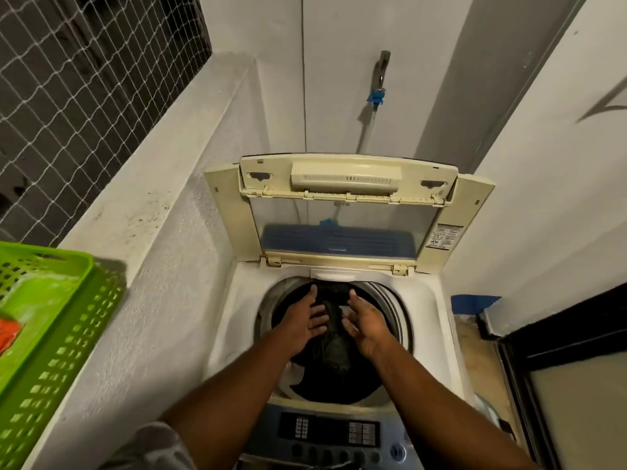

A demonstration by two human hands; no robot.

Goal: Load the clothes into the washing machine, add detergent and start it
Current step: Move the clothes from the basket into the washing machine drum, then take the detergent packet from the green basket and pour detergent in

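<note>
Dark clothes (334,347) under two open hands, left hand (305,323), right hand (368,325).

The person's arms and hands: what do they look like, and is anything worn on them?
Both forearms are bare up to the frame's bottom edge. The left hand and the right hand wear no gloves; no ring, watch or bracelet is visible, though the picture is slightly blurred. Light grey cloth, probably the person's clothing, shows at the bottom beside the left arm.
</note>
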